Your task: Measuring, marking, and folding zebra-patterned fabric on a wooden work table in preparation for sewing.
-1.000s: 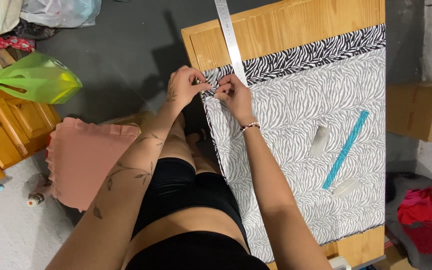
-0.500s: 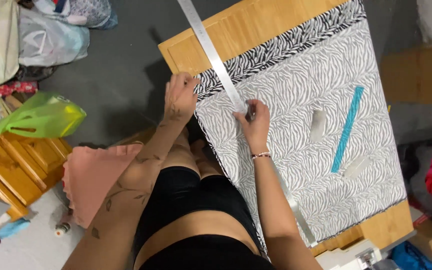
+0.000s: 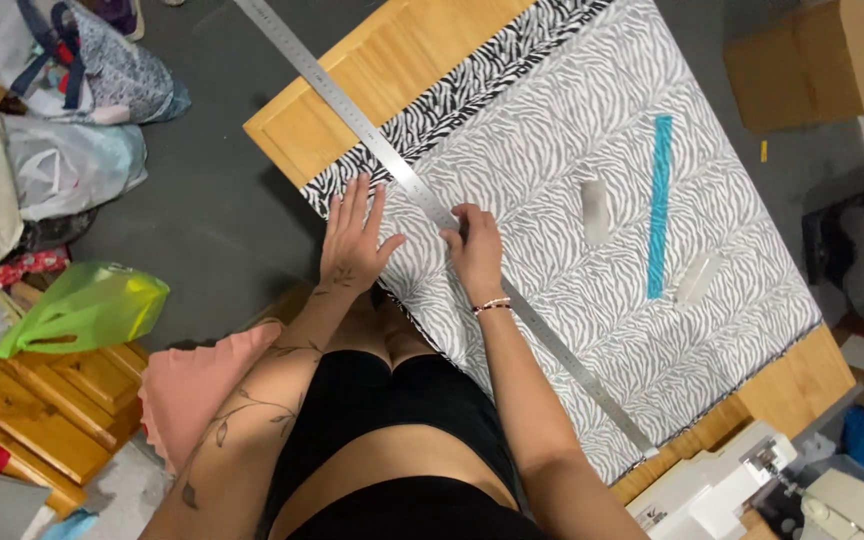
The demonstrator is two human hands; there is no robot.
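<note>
A zebra-striped fabric lies spread over a wooden board on the floor. A long metal ruler runs diagonally across the fabric near its left edge. My left hand rests flat with fingers spread on the fabric, just left of the ruler. My right hand presses down on the ruler with curled fingers; a beaded bracelet circles its wrist. Whether the right hand holds a small marking tool is hidden.
A short turquoise ruler and two small pale pieces lie on the fabric. Bags and a green plastic bag sit left. Pink cloth, wooden panels, a white sewing machine and a cardboard box surround the board.
The view has swung, so the board now sits more diagonally. My left hand moved from the fabric corner to lie flat beside the ruler; my right hand slid along the ruler.
</note>
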